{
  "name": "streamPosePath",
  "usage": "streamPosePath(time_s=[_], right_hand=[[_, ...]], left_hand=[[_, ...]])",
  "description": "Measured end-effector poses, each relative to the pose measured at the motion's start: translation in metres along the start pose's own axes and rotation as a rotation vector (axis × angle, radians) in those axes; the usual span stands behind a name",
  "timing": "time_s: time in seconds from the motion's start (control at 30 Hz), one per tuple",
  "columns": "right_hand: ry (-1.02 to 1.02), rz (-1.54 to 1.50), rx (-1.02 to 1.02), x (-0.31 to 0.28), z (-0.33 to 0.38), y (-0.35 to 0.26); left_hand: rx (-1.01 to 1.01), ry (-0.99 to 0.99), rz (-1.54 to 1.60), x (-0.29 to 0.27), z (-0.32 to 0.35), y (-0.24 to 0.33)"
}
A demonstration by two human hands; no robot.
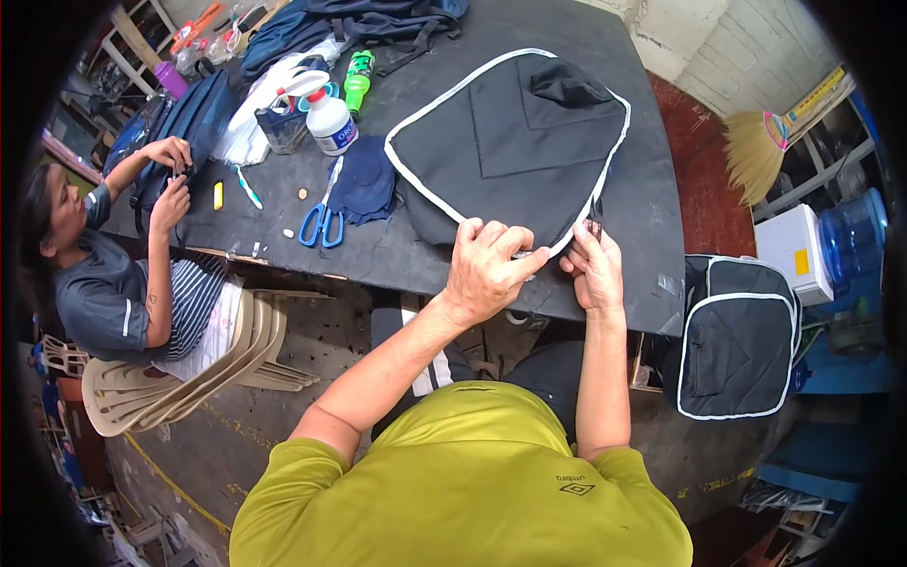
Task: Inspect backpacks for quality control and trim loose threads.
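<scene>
A black fabric bag (pixel 529 142) edged with white piping is spread on the dark table in front of me. Its near corner reaches the table's front edge, where both my hands work on it. My left hand (pixel 487 269) is closed on the piped edge, thumb and forefinger pointing right. Just to the right, my right hand (pixel 595 269) pinches the edge beside a short black strap (pixel 596 210). A dark pouch-like bulge of cloth sits near the bag's far right corner. My fingers partly hide the gripped stretch of piping.
Left of the bag lie blue-handled scissors (pixel 322 225) and navy cloth pieces (pixel 363 184). Behind them stand a white spray bottle (pixel 331 123) and a green bottle (pixel 359 80). A co-worker (pixel 123 255) sits at the left. A similar black bag (pixel 740 354) is at the right.
</scene>
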State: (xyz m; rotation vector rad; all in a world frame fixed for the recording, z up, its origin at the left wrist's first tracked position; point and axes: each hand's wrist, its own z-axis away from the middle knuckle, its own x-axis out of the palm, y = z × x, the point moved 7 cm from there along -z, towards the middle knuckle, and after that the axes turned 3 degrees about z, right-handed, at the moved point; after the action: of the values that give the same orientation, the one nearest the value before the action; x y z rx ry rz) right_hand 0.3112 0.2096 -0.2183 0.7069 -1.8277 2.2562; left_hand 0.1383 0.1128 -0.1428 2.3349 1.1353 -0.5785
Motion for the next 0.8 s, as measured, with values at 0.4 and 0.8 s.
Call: streamPosePath(time_s=[0.4, 0.8], right_hand=[[0.091, 0.225, -0.084, 0.000, -0.001, -0.016], [0.460, 0.975, -0.394, -0.044, -0.057, -0.076]], left_hand=[[-0.031, 0.024, 0.032, -0.003, 0.008, -0.003], [-0.105, -0.040, 0.138, -0.002, 0.026, -0.004]])
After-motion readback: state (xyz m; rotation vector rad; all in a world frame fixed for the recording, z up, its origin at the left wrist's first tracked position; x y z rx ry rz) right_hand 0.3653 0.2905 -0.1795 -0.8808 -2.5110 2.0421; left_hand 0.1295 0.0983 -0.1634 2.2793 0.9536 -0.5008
